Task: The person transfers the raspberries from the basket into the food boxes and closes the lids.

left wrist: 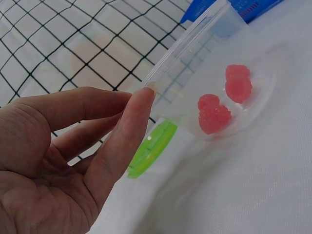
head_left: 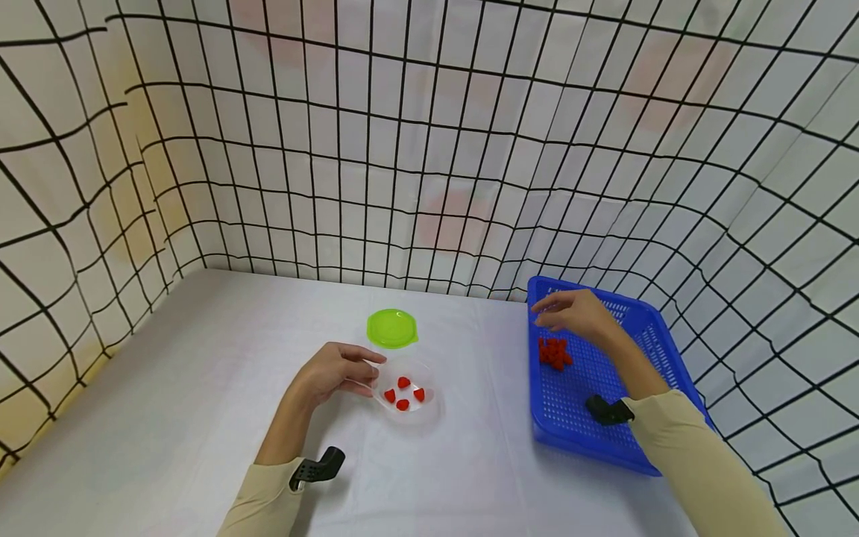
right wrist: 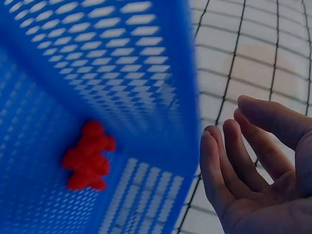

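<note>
On a white surface point(head_left: 483, 462), the left hand point(head_left: 332, 373) is pinching a clear round plastic bowl point(head_left: 406, 394) — four red berries point(head_left: 403, 382) inside, round green lid point(head_left: 392, 329) off, red clump point(head_left: 554, 353) seemingly remaining in the blue plastic basket point(head_left: 590, 448), right hand point(head_left: 573, 309) relaxed, empty.

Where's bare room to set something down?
Bare cloth between the clear tub and the blue basket, and left of the green lid. Crowded: the tub's rim at the left hand; the basket around the red cluster, near the right hand.
</note>
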A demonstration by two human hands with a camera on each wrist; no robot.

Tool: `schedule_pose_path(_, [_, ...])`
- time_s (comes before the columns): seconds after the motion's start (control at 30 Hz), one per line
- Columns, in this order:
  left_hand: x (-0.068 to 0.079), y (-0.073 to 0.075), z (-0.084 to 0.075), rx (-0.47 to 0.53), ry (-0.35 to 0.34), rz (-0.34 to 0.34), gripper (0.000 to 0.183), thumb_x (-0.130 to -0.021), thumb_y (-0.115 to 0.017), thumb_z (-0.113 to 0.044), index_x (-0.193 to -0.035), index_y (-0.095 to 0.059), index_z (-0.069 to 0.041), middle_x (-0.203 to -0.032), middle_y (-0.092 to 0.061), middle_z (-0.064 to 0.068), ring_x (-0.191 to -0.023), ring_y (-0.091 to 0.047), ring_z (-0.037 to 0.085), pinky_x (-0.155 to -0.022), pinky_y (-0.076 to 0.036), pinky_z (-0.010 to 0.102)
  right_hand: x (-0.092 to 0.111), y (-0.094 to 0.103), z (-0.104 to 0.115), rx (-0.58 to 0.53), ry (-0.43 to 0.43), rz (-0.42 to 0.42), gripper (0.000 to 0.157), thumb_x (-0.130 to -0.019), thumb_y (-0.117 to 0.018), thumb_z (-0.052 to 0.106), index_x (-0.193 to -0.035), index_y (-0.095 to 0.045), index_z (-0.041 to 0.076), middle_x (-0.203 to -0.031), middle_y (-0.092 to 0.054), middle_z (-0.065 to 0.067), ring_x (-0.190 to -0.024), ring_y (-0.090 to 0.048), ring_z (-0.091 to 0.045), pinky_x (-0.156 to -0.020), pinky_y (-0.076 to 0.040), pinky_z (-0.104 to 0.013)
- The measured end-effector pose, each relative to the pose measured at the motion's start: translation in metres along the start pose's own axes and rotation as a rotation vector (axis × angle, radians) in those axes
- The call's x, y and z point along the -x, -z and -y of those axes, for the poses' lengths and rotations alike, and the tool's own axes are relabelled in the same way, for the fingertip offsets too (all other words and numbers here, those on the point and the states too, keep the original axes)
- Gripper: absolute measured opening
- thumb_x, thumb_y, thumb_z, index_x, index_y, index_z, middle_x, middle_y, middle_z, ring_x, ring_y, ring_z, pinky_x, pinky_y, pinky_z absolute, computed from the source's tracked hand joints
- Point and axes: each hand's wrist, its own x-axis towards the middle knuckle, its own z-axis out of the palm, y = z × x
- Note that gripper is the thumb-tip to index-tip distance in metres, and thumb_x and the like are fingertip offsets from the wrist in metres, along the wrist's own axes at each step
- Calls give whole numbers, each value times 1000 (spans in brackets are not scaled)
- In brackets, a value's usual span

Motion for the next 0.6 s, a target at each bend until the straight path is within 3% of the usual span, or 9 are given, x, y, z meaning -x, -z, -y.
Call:
schedule_pose_path(0.13, [0, 1, 0, -6, 11, -13, 34, -93, -66, -4, -123, -66, 11, -99, -74, 16, -76, -69, 18, -71, -65, 35, 0, 1, -17, 6, -15, -11, 36, -94, -73, 25, -126, -70, 7, -126, -68, -22, -98, -73, -26, -94, -59, -48])
schedule_pose_path(0.4, [0, 1, 0, -4, 12, -14, 36, -92, -66, -3, -124, -65, 12, -103, -73, 21, -77, -69, 18, -71, -65, 36, -7, 2, -45, 0, -52, -39, 38, -96, -70, 22, -129, -67, 3, -132, -64, -25, -115, -66, -42, -100, -55, -54])
schedule_pose_path(0.6, [-1, 0, 1, -6, 17, -17, 34, -92, -67, -3, -123, -66, 11, -103, -73, 20, -78, -69, 18, -72, -65, 36, -11, 2, -65, 53, -61, -42, 35, -95, -69, 17, -126, -68, -1, -127, -66, -27, -109, -68, -41, -94, -59, -51])
